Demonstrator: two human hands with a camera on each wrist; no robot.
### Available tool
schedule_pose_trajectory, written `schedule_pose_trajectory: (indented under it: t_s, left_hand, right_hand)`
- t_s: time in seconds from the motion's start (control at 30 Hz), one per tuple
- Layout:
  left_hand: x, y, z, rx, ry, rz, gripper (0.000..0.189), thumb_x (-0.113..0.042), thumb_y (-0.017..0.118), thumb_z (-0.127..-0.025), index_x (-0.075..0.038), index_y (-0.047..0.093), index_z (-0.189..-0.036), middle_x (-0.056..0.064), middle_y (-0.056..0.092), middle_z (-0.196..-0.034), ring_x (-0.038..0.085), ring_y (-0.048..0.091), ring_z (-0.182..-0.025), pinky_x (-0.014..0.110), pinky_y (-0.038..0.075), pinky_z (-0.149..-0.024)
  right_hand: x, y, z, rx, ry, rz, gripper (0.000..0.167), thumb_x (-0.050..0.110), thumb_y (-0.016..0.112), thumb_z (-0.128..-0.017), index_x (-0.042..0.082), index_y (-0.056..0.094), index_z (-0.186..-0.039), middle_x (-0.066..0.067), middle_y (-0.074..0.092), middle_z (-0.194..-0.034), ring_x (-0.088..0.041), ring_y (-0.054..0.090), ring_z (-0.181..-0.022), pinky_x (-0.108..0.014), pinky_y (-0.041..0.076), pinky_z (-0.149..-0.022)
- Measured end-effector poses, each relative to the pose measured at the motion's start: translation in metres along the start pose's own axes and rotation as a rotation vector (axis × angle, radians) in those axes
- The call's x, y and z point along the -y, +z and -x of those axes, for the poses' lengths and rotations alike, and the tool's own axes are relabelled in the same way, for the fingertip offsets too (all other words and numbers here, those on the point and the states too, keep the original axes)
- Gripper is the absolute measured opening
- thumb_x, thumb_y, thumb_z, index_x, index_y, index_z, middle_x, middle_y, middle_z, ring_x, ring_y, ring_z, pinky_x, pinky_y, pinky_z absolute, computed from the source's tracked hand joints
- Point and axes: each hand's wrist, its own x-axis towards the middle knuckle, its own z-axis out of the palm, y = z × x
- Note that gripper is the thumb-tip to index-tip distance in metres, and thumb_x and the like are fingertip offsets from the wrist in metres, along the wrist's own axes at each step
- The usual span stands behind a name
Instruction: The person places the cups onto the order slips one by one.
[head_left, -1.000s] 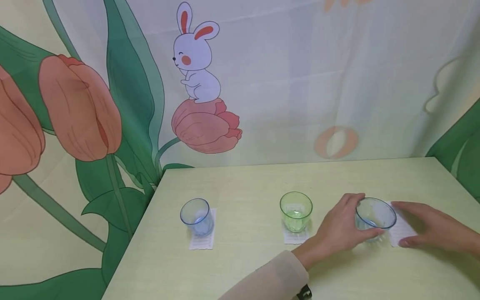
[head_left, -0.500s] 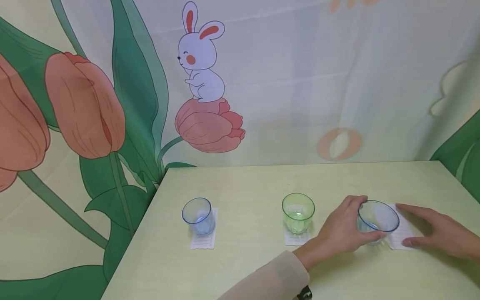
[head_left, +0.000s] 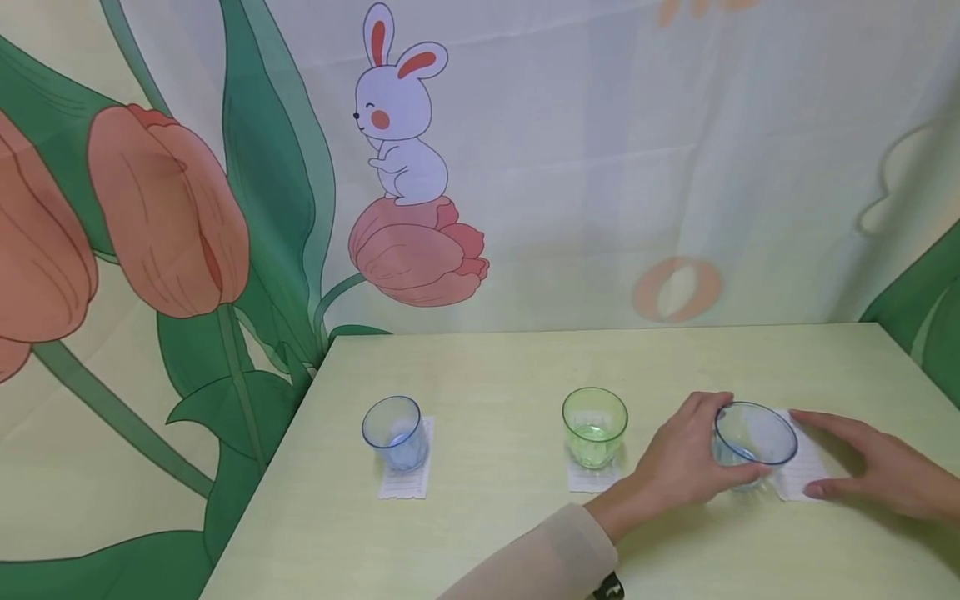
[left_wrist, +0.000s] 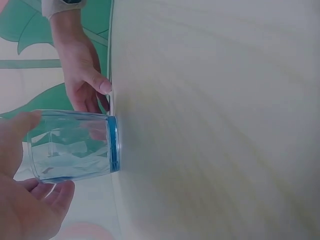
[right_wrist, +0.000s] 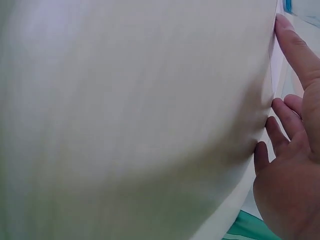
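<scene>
My left hand [head_left: 686, 458] grips a clear blue drinking glass [head_left: 753, 433] on the right side of the table, thumb in front and fingers behind. In the left wrist view the glass [left_wrist: 70, 145] stands upright, its thick blue base at the tabletop. Just right of it lies a slip of white printed paper [head_left: 801, 467], whose left part is hidden behind the glass. My right hand [head_left: 885, 467] has thumb and fingers spread at the slip's right edge. The right wrist view has the fingertips of this hand [right_wrist: 295, 125] down at the table surface.
A green glass [head_left: 595, 433] stands on a paper slip [head_left: 592, 482] mid-table. Farther left, another blue glass [head_left: 397, 437] sits on its own slip [head_left: 402, 487]. Behind the table [head_left: 480, 542] hangs a cloth [head_left: 555, 167] printed with tulips and a rabbit.
The head view has shifted slightly. Both hands, the held glass and the paper slip keep nearly the same places.
</scene>
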Motion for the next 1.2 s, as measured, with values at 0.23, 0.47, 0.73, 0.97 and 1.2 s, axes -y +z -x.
schedule_pose_trajectory:
  t_s: [0.23, 0.47, 0.73, 0.97, 1.2]
  left_hand:
    - [0.003, -0.002, -0.001, -0.029, 0.006, 0.034, 0.085, -0.059, 0.084, -0.086, -0.020, 0.049, -0.153, -0.013, 0.054, -0.143, -0.003, 0.055, -0.125, 0.008, 0.040, -0.101]
    - [0.001, -0.005, -0.008, -0.032, 0.023, 0.074, 0.084, -0.057, 0.084, -0.087, -0.019, 0.048, -0.154, -0.012, 0.054, -0.146, -0.003, 0.053, -0.128, 0.009, 0.041, -0.102]
    - [-0.014, -0.004, -0.029, -0.031, 0.026, 0.083, 0.087, -0.058, 0.085, -0.085, -0.023, 0.048, -0.156, -0.016, 0.052, -0.149, -0.006, 0.053, -0.123, 0.007, 0.041, -0.096]
    - [-0.019, 0.004, -0.042, -0.013, 0.026, 0.085, 0.088, -0.058, 0.085, -0.085, -0.024, 0.046, -0.158, -0.016, 0.051, -0.151, -0.007, 0.051, -0.127, 0.007, 0.041, -0.097]
    - [-0.019, 0.012, -0.051, -0.029, 0.023, 0.121, 0.087, -0.055, 0.086, -0.086, -0.023, 0.047, -0.156, -0.015, 0.052, -0.148, -0.008, 0.053, -0.118, 0.005, 0.041, -0.091]
  right_hand:
    - [-0.001, 0.003, 0.002, 0.001, 0.022, -0.054, 0.100, 0.031, 0.097, -0.076, 0.012, 0.046, -0.160, -0.021, 0.047, -0.156, 0.030, 0.011, -0.132, 0.002, 0.001, -0.102]
    - [-0.002, 0.003, 0.002, 0.026, 0.046, -0.073, 0.101, 0.029, 0.095, -0.079, 0.010, 0.041, -0.162, -0.032, 0.043, -0.156, 0.026, 0.007, -0.137, -0.005, -0.003, -0.108]
    - [0.003, 0.002, 0.001, 0.102, 0.153, -0.142, 0.105, 0.026, 0.092, -0.082, -0.008, 0.030, -0.160, -0.048, 0.031, -0.153, -0.072, 0.021, -0.142, -0.079, 0.003, -0.117]
    - [0.004, 0.002, 0.002, 0.094, 0.161, -0.159, 0.101, 0.024, 0.092, -0.083, -0.005, 0.033, -0.160, -0.046, 0.029, -0.156, -0.058, 0.008, -0.154, -0.061, -0.006, -0.126]
    - [0.006, -0.001, -0.001, 0.118, 0.177, -0.188, 0.108, 0.026, 0.092, -0.084, -0.002, 0.026, -0.164, -0.047, 0.024, -0.159, -0.070, 0.011, -0.146, -0.083, 0.004, -0.113]
